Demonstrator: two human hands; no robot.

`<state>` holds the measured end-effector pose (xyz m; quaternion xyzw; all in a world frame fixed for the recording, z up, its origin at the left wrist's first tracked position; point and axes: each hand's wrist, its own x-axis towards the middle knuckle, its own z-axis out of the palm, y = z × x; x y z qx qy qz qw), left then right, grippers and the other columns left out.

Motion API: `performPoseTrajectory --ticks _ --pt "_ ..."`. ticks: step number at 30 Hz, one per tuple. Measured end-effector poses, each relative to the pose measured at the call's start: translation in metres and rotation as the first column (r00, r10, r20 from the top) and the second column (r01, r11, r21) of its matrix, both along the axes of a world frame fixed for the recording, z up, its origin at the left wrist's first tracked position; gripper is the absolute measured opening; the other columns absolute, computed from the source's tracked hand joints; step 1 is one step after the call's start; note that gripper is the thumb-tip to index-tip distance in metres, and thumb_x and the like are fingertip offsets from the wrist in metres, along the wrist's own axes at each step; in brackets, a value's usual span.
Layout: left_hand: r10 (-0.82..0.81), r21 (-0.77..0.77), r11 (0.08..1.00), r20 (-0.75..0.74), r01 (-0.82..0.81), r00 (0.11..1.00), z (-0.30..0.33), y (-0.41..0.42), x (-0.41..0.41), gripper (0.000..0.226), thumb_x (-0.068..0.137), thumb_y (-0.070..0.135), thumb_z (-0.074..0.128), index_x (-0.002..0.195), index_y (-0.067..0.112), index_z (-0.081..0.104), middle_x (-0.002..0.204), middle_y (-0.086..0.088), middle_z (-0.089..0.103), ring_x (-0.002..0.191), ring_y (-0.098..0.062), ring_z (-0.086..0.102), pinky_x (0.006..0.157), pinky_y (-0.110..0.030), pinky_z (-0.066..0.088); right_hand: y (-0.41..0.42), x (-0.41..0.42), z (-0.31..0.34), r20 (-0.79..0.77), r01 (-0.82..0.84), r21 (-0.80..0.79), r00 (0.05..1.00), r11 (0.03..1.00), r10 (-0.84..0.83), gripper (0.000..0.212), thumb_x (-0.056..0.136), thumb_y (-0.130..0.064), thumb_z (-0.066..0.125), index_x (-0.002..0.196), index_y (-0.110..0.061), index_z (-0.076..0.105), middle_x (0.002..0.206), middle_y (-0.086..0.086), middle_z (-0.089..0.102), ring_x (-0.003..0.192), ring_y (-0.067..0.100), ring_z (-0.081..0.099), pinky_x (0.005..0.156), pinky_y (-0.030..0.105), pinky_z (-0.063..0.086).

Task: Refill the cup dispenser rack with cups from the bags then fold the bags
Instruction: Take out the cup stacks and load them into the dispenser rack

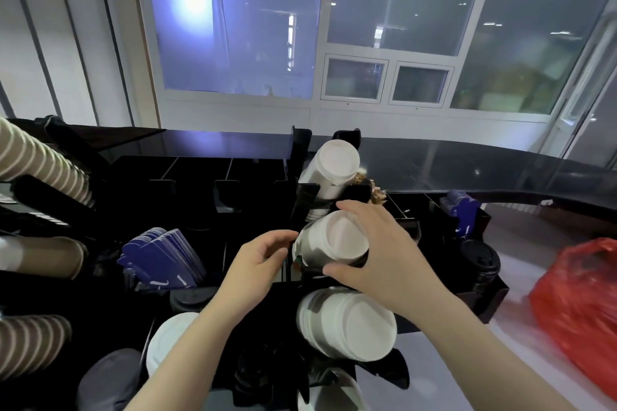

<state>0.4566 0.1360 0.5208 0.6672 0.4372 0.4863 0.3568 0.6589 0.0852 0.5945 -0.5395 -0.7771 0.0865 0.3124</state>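
Near the middle of the black rack (253, 173), the right hand (377, 243) is cupping a white cup stack (334, 240) while the left hand (257, 264), fingers loosely curled, is touching its side; seating looks underway, and pushing it home likely comes next.

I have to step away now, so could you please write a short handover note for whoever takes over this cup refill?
Right hand: grips the middle white cup stack in the black dispenser rack.
Left hand: fingers curled beside that stack; grip unclear.
White stacks also sit in the slots above and below.
Left: seat the middle stack, fold the bags; only a red bag shows, at right.
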Motion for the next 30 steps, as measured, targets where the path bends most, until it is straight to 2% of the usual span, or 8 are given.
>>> performPoseTrajectory --ticks 5,7,10,13,15,19,27,30 --pt "-0.083 0.014 0.996 -0.13 0.085 0.988 -0.012 0.026 0.003 0.056 0.083 -0.009 0.06 0.129 0.023 0.056 0.123 0.009 0.064 0.118 -0.003 0.056 0.104 -0.033 0.044 0.001 0.004 -0.003 0.024 0.042 0.052 0.999 0.998 -0.043 0.079 0.074 -0.032 0.078 0.14 -0.041 0.034 0.134 -0.019 0.041 0.118 0.006 0.044 0.091 0.022 0.037" --pt "-0.157 0.004 0.987 -0.136 0.159 0.978 -0.008 0.033 0.0 0.062 0.081 -0.008 0.064 0.132 0.024 0.05 0.127 0.006 0.06 0.12 -0.003 0.054 0.105 -0.029 0.042 0.001 0.004 -0.005 -0.013 0.056 0.06 0.998 0.997 -0.055 0.076 0.074 -0.033 0.076 0.139 -0.042 0.036 0.132 -0.024 0.041 0.112 -0.002 0.041 0.088 0.018 0.034" --pt "-0.282 -0.064 0.958 -0.078 0.278 0.956 0.001 0.038 -0.003 0.055 0.086 -0.006 0.061 0.133 0.018 0.049 0.127 0.007 0.06 0.118 -0.001 0.056 0.09 -0.014 0.045 0.003 0.006 -0.009 -0.058 0.055 0.062 0.997 0.997 -0.052 0.077 0.074 -0.031 0.076 0.139 -0.042 0.037 0.127 -0.034 0.038 0.111 -0.016 0.03 0.085 0.005 0.031" --pt "-0.307 -0.151 0.938 0.048 0.311 0.95 0.004 0.039 0.001 0.063 0.083 -0.018 0.046 0.141 0.007 0.041 0.136 -0.003 0.054 0.125 -0.008 0.051 0.098 -0.018 0.043 0.005 0.007 -0.012 -0.094 0.047 0.066 0.995 0.997 -0.041 0.076 0.072 -0.031 0.077 0.138 -0.04 0.04 0.121 -0.043 0.035 0.111 -0.024 0.029 0.088 -0.005 0.024" --pt "-0.331 -0.152 0.93 0.054 0.336 0.942 0.003 0.038 0.006 0.068 0.079 -0.016 0.048 0.14 0.013 0.041 0.134 0.0 0.056 0.123 -0.006 0.051 0.098 -0.018 0.042 0.006 0.007 -0.015 -0.13 0.052 0.075 0.991 0.996 -0.042 0.076 0.071 -0.029 0.078 0.137 -0.039 0.041 0.124 -0.036 0.039 0.11 -0.029 0.028 0.088 -0.007 0.022" --pt "-0.309 -0.109 0.945 -0.008 0.307 0.951 -0.004 0.043 0.01 0.055 0.085 -0.012 0.054 0.132 0.016 0.05 0.128 0.0 0.06 0.119 -0.01 0.056 0.101 -0.026 0.044 0.008 0.006 -0.02 -0.173 0.031 0.106 0.985 0.994 -0.012 0.077 0.072 -0.024 0.079 0.13 -0.05 0.036 0.129 -0.022 0.044 0.112 -0.024 0.033 0.086 -0.005 0.026" --pt "-0.302 -0.123 0.947 -0.028 0.297 0.953 -0.007 0.046 0.008 0.054 0.07 0.012 0.055 0.124 0.023 0.055 0.118 0.004 0.065 0.108 -0.004 0.062 0.085 -0.014 0.047 0.015 0.005 -0.025 -0.198 -0.035 0.164 0.978 0.986 0.068 0.081 0.073 -0.019 0.079 0.128 -0.054 0.032 0.129 -0.023 0.042 0.12 -0.009 0.038 0.092 0.01 0.039" --pt "-0.305 -0.124 0.947 -0.049 0.298 0.951 -0.008 0.047 0.009 0.055 0.068 0.012 0.053 0.12 0.032 0.056 0.116 0.008 0.066 0.107 -0.002 0.061 0.085 -0.012 0.046 0.017 0.004 -0.029 -0.247 -0.031 0.212 0.965 0.977 0.085 0.08 0.069 -0.018 0.081 0.124 -0.055 0.037 0.127 -0.031 0.042 0.12 -0.009 0.041 0.089 0.007 0.041"
